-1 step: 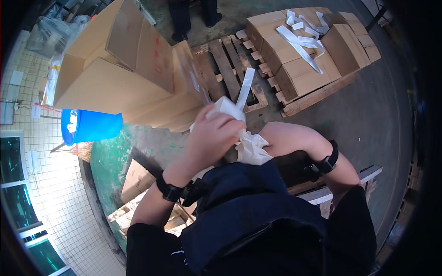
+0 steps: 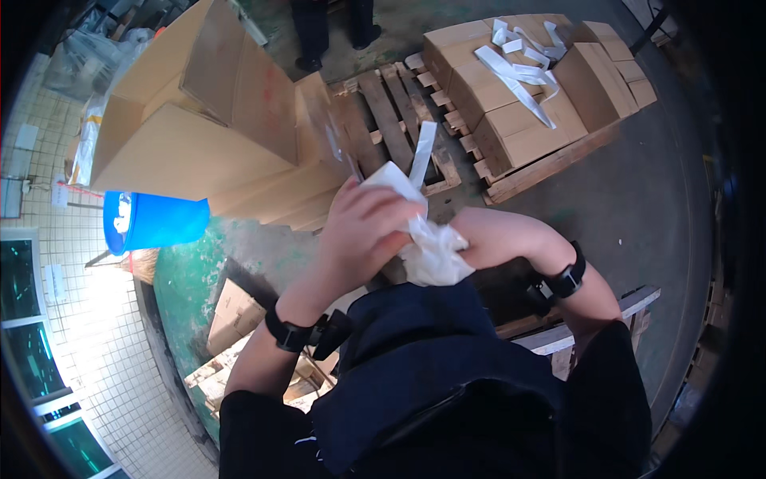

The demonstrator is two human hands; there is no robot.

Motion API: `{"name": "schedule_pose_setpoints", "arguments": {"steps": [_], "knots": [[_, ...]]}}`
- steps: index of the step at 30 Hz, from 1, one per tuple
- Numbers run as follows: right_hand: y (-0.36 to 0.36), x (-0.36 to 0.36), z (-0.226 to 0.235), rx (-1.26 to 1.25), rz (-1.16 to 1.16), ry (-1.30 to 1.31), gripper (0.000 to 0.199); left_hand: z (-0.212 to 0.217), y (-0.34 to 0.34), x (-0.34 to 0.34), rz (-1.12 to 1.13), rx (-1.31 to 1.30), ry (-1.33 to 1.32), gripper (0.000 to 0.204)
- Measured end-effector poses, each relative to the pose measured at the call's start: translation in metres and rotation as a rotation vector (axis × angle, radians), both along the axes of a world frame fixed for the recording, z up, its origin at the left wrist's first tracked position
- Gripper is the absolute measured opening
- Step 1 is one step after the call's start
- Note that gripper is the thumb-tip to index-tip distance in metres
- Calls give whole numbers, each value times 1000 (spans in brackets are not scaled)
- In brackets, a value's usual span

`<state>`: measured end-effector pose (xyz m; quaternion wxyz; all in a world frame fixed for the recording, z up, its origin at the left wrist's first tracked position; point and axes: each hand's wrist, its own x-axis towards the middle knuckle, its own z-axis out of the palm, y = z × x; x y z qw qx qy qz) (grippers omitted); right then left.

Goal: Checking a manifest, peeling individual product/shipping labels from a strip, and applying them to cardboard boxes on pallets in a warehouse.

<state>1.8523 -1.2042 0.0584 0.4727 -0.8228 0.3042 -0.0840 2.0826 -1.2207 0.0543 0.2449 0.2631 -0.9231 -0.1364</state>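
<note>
In front of my chest is a bundle of crumpled white sheet material (image 2: 437,254), thin like paper or plastic film. My left hand (image 2: 363,227) curls its fingers over the bundle's left side. A smooth, white folded part (image 2: 392,180) shows beyond those fingers, and a flat white strip (image 2: 424,152) sticks up from it, pointing away from me. From the right, my right hand (image 2: 472,239) reaches in against the bundle; its fingers are hidden behind the white material, so their grip does not show.
Left of centre stands a large open cardboard box (image 2: 191,152), beside a blue bin (image 2: 163,221). A wooden pallet (image 2: 383,112) lies ahead. On the right, cardboard boxes (image 2: 527,140) on another pallet carry loose white strips (image 2: 515,76). A person's legs (image 2: 311,32) stand at the back.
The fingers of my left hand have shifted slightly on the white bundle, and its crumpled part is bunched differently. The whole view has moved a little.
</note>
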Motion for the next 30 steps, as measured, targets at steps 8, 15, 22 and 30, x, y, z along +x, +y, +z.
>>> {"name": "schedule_pose_setpoints", "arguments": {"steps": [8, 15, 22, 30], "knots": [[-2, 43, 7, -206, -507, -103, 14, 28, 16, -19, 214, 1237, 822, 49], [3, 35, 16, 427, -178, -586, 33, 55, 36, 6, 237, 664, 636, 45], [-35, 25, 29, 187, -363, -841, 80, 167, -13, 55, 448, 157, 949, 36], [-59, 121, -25, -92, -225, -457, 108, 306, -30, 113, 653, -16, 920, 34]]}}
